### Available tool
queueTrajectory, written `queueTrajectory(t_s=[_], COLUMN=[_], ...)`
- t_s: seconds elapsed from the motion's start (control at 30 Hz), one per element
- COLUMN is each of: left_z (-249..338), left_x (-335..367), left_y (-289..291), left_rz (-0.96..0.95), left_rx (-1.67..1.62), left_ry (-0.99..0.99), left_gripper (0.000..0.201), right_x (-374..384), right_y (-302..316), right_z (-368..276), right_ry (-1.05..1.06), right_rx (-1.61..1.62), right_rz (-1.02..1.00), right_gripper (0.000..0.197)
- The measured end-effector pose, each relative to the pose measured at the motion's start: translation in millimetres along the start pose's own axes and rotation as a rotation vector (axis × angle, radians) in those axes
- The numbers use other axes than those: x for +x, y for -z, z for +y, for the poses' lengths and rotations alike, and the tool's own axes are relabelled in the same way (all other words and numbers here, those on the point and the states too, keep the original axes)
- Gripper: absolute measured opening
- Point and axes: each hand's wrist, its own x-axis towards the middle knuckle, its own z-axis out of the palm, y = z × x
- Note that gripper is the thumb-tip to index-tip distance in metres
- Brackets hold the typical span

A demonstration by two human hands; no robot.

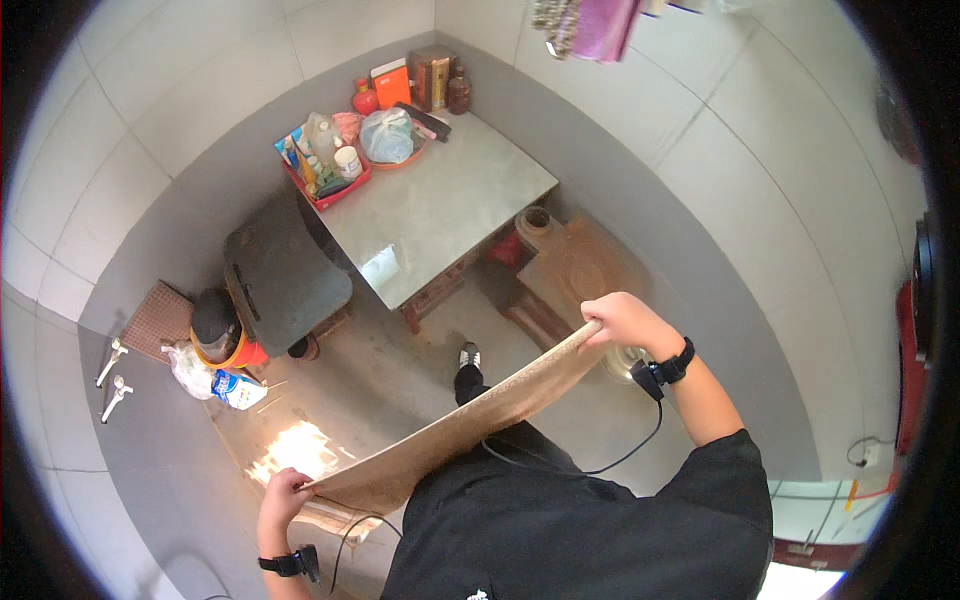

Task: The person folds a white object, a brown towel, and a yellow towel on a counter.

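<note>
Both hands grip a tan cloth (455,432) stretched taut between them — left hand (283,497) closed on its lower corner, right hand (622,320) closed on the upper corner. Cloth hangs in front of the person's black shirt, above the grey floor (400,360). Black bands sit on both wrists. Beyond — a grey tabletop (450,200) carrying a red basket (325,175) of bottles and a bagged bowl (390,138). Dark chair (285,270) just beside it.
</note>
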Motion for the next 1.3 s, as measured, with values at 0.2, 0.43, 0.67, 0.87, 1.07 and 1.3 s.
queueTrajectory(t_s=[0.2,0.43,0.67,0.87,1.07,1.3], left_z=[-29,48,72,50,29,53], left_x=[140,308,362,457,537,572], left_y=[42,134,124,-22,-199,-264], left_rz=[0.054,0.67,0.553,0.301,0.031,-0.141], left_rx=[0.207,0.256,0.223,0.249,0.381,0.275], left_ry=[0.129,-0.106,-0.122,-0.051,-0.051,-0.097], left_gripper=[0.014,0.021,0.033,0.057,0.05,0.054], right_x=[176,361,393,383,410,363], right_y=[-14,79,108,-35,-195,-191], right_z=[95,146,185,321,451,609], right_ry=[0.178,0.154,0.055,-0.442,-1.047,-1.193], right_rx=[-0.021,-0.139,-0.111,0.214,0.958,0.865], right_rz=[0.066,0.409,0.468,0.445,0.509,0.407], right_gripper=[0.052,0.02,0.013,0.031,0.022,0.021])
